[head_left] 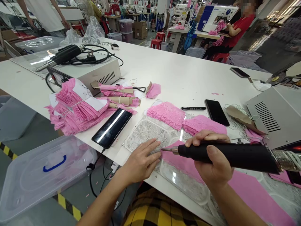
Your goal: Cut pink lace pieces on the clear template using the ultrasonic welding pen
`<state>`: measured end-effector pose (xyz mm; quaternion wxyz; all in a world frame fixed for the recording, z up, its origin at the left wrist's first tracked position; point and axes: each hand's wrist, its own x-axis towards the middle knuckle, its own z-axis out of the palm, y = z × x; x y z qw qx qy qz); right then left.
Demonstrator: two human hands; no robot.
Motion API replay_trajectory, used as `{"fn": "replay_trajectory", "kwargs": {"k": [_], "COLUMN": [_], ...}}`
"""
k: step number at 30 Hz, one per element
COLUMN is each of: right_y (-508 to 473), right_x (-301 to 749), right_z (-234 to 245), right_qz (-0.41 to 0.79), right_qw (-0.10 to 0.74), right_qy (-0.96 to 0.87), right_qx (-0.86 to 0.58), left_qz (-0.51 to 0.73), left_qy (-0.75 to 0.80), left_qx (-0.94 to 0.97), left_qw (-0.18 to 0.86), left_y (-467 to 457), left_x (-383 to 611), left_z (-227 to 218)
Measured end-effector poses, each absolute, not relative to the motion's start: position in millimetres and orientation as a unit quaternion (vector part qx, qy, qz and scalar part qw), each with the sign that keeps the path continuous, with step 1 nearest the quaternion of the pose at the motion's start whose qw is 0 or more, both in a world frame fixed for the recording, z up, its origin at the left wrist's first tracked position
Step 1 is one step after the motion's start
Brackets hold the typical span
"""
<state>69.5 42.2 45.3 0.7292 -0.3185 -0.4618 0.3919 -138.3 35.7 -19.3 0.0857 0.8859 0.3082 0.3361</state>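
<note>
My right hand [213, 160] is wrapped around a thick black hand-held cutter [235, 155], whose narrow metal tip points left. That tip touches the left end of a pink fabric strip [249, 191] lying across a clear template [188, 185] with rounded outlines. Fingers stretched out, my left hand [143, 161] lies flat on the template just left of the tip, holding nothing. Beyond my hands, two stacks of cut pink lace pieces, one on the left [166, 114] and one on the right [204, 124], rest on the template. My right hand hides part of the strip.
Tied pink bundles [75, 106] and a phone with a cable [112, 128] lie left. A black marker [193, 108] and another phone [216, 112] lie beyond the stacks. Vented boxes stand left [103, 73] and right [277, 113]. A lidded plastic bin [47, 179] sits below the table.
</note>
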Motion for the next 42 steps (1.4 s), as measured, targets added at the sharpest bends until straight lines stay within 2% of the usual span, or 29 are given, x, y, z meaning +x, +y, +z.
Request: {"fn": "replay_trajectory", "kwargs": {"k": [11,18,24,32,42], "right_y": [42,21,-10,-17,-12], "right_x": [74,147,222,235,228], "right_z": [55,91,85,51,43], "right_qz": [0.372,0.230,0.135,0.182,0.209], "right_qw": [0.755,0.808,0.830,0.825,0.826], "right_qy": [-0.431,-0.390,-0.323,-0.339,-0.348], "right_qx": [-0.325,-0.377,-0.434,-0.414,-0.391], "left_qz": [0.338,0.348,0.393,0.294,0.265], "left_qy": [0.307,0.284,0.236,0.120,0.127], "left_qx": [0.885,0.891,0.888,0.944,0.952], "left_qw": [0.092,0.070,0.045,0.086,0.091], "left_y": [37,42,35,-3,-5], "left_x": [-139,-144,-99,20,26], "left_z": [-20,-18,-2,-2,-6]}}
